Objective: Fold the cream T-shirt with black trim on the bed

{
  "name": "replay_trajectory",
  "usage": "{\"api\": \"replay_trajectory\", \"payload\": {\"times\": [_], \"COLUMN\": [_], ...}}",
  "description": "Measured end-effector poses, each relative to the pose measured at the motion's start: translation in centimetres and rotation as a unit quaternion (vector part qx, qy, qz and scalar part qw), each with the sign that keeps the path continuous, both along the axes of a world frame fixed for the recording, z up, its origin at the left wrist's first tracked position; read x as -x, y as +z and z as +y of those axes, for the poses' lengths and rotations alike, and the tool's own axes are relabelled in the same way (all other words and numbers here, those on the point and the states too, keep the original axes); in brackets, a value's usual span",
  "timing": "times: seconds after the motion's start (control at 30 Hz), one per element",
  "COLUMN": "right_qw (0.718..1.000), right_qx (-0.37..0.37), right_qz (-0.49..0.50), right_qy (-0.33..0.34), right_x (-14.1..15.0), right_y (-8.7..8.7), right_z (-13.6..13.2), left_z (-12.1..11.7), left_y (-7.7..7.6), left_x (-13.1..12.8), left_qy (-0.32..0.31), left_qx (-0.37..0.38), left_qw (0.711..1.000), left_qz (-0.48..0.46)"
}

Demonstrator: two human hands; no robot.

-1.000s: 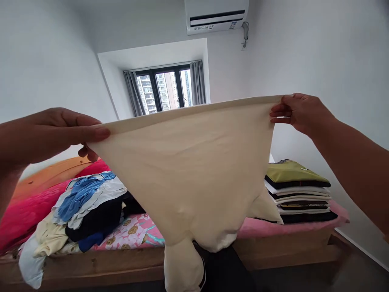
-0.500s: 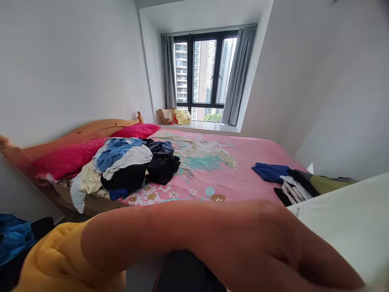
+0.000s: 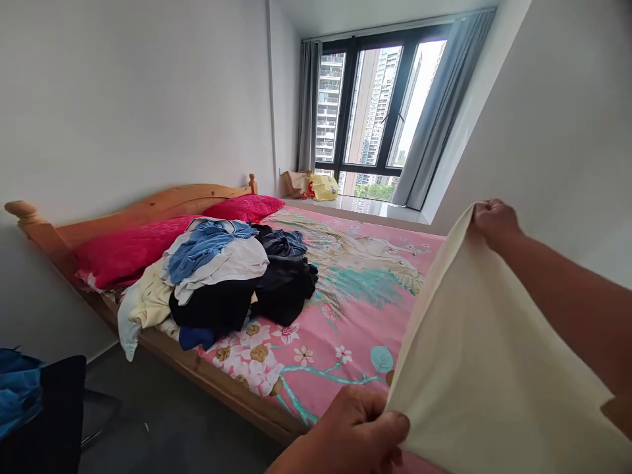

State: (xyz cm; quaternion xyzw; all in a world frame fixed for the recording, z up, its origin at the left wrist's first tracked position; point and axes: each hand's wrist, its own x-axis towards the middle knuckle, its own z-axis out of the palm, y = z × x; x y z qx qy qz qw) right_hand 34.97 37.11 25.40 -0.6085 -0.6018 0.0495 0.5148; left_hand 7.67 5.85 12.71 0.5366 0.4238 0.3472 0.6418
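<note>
A cream cloth (image 3: pixel 478 368) is stretched between my two hands, its edge pulled into a slanting line. At the lower middle, my left hand (image 3: pixel 355 421) pinches the near end of that edge between thumb and fingers. My right hand (image 3: pixel 496 220) is raised farther out at the right, closed on the upper corner. The cloth's kind does not show; its lower part runs out of view. Behind it lies the pink floral bedspread (image 3: pixel 365 329), partly covered from sight.
A heap of mixed clothes (image 3: pixel 222 263) lies on the bed's left side, by red pillows (image 3: pixel 133 250) and a wooden headboard (image 3: pixel 162 197). Blue clothing (image 3: pixel 20 388) rests on a black chair (image 3: pixel 62 408) at lower left. Bags (image 3: pixel 323 187) stand on the windowsill.
My arm in the yellow sleeve no longer crosses the front. Both hands now hold the cream cloth spread out. The view has shifted, and the folded clothes at the bed's right are no longer visible.
</note>
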Motion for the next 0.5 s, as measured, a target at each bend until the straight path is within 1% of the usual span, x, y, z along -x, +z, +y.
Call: {"api": "replay_trajectory", "payload": {"times": [0.07,0.13,0.2,0.23,0.27,0.3,0.33,0.37,0.43,0.5], "right_qw": [0.998,0.988,0.971,0.960,0.950,0.941,0.932,0.924,0.913,0.914], "right_qx": [0.055,0.104,0.146,0.166,0.184,0.200,0.213,0.225,0.240,0.230], "right_qz": [0.027,0.047,0.062,0.065,0.067,0.065,0.062,0.057,0.049,0.045], "right_qy": [0.034,0.104,0.179,0.214,0.243,0.266,0.287,0.303,0.325,0.331], "right_x": [5.8,12.0,17.5,19.7,21.4,22.6,23.3,23.5,22.3,19.4], "right_y": [-4.9,-10.6,-16.3,-18.8,-21.2,-23.2,-24.9,-26.2,-27.9,-28.5], "right_z": [4.2,7.5,9.3,9.7,9.7,9.3,8.6,7.5,4.4,0.1], "left_z": [2.4,4.2,5.3,5.6,5.7,5.6,5.6,5.4,5.3,5.2], "left_y": [-4.8,-9.7,-14.3,-16.2,-17.8,-19.1,-20.0,-20.6,-21.1,-20.9], "left_x": [2.8,6.3,9.7,11.2,12.4,13.3,13.8,14.1,14.1,13.9], "left_qy": [0.065,0.134,0.188,0.201,0.205,0.203,0.199,0.195,0.196,0.202], "left_qx": [0.040,0.060,0.083,0.091,0.106,0.124,0.143,0.161,0.176,0.168], "left_qw": [0.997,0.989,0.977,0.972,0.968,0.965,0.963,0.960,0.958,0.959], "left_qz": [0.005,0.019,0.056,0.078,0.095,0.107,0.115,0.118,0.115,0.109]}}
